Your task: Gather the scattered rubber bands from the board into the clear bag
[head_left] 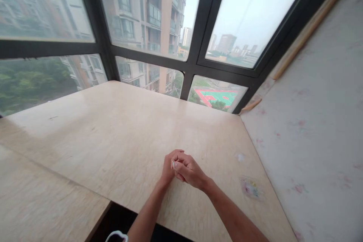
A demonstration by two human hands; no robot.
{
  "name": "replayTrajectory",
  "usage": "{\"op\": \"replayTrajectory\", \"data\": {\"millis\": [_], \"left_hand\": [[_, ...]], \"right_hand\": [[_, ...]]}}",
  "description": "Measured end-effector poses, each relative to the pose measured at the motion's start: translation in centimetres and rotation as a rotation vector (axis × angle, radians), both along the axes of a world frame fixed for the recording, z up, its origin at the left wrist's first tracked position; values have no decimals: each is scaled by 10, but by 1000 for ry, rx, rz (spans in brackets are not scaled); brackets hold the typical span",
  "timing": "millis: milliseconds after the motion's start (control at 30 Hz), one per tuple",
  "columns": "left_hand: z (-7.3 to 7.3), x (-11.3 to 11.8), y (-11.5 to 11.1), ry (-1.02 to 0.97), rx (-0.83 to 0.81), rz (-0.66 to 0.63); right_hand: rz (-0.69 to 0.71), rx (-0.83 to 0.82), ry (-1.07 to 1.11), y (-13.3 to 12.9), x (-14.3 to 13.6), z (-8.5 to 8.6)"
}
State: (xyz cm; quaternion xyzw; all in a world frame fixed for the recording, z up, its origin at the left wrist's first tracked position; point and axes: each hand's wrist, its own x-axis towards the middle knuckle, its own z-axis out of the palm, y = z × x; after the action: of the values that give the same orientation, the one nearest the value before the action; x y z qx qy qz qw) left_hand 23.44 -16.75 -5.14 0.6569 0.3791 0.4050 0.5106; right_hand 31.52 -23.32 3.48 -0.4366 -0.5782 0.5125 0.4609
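Observation:
My right hand (189, 170) is closed, its thumb and fingers pinched on a small white piece (173, 165) whose kind I cannot make out. It lies over the fingers of my left hand (168, 166), and the two hands touch just above the pale stone-look surface (119, 147). Only the back and the upper edge of my left hand show, along with a bent finger behind. The rest of its fingers are covered by my right hand, so its grip cannot be told.
A clear plastic packet (252, 188) with small coloured bits lies to the right, and a small whitish clear item (240, 157) lies farther back. Dark-framed windows (193, 53) border the far side; a floral wall (300, 151) stands right. At the front is a dark recess (120, 217) with a white loop (116, 234).

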Motion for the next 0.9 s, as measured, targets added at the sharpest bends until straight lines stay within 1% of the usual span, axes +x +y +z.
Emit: {"op": "replayTrajectory", "data": {"millis": [100,233,333,433,533,667,767,900], "left_hand": [[-2,2,3,-14,-46,-13],[-6,7,3,9,-83,9],[-6,8,2,39,-73,33],[-3,9,0,79,-75,50],[0,10,-2,128,-69,56],[4,11,-4,176,-55,82],[5,12,-6,199,-42,104],[6,13,-7,224,-25,105]], "right_hand": [[-152,7,-68,-30,32,-14],[-384,-55,-158,-76,73,-29],[-548,-100,-194,-114,102,-35],[-699,-145,-222,-150,128,-40],[-831,-181,-288,-178,151,-43],[-974,-171,-444,-198,173,-45],[-1065,-152,-539,-204,183,-46],[-1163,-151,-593,-207,189,-46]]}}
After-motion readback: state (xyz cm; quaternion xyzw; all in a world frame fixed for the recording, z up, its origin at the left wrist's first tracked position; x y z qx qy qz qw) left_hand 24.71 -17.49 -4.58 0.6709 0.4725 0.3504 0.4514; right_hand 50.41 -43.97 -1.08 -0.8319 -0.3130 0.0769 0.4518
